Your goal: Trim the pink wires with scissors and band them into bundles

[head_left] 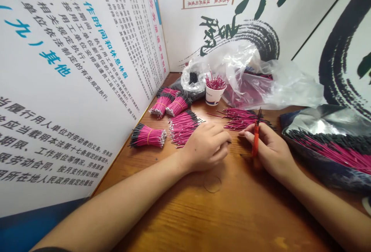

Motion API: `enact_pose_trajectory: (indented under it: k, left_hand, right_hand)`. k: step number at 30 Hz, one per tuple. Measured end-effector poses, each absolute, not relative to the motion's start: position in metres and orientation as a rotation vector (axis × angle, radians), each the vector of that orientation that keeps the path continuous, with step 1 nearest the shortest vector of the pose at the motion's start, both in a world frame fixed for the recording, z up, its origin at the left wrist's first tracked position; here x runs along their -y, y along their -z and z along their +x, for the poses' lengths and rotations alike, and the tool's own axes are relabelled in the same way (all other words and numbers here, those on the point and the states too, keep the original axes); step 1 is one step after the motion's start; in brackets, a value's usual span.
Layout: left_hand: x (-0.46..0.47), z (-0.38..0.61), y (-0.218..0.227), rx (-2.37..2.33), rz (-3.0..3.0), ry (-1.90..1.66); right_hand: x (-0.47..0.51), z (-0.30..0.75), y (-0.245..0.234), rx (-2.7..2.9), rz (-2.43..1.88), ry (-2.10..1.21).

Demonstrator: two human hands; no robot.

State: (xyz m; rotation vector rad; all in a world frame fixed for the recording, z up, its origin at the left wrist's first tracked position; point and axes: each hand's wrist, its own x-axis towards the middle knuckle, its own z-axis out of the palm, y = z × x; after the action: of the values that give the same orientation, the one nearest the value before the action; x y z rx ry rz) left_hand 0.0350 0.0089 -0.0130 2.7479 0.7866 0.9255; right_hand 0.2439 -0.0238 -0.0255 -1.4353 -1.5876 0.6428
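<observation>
We worked in a small workshop corner, where printed labour-rule boards [72,89] walled a wooden surface [232,209] heaped with bundled pink wires [147,136].

Small red-handled snips [255,140] stand nearly upright, pinched in the right hand [269,152]. The curled left hand [205,147] lies just beside a loose sheaf of black-tipped magenta wires [183,127].

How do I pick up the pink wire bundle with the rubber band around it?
Pinch the bundle of pink wires around its middle, by the rubber band, coming from straight above. It lies flat on the wooden table, and the band squeezes the wires tight there, while both ends spread loose.
</observation>
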Motion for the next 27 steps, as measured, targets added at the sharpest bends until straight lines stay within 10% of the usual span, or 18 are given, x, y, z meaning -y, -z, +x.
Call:
enact_pose_trajectory:
  k: [27]
  left_hand:
    - [-0.014,0.035,0.019,-0.803,2.234,-1.329]
  right_hand:
    - [0.046,0.232,0.019,2.109,-1.443,-0.430]
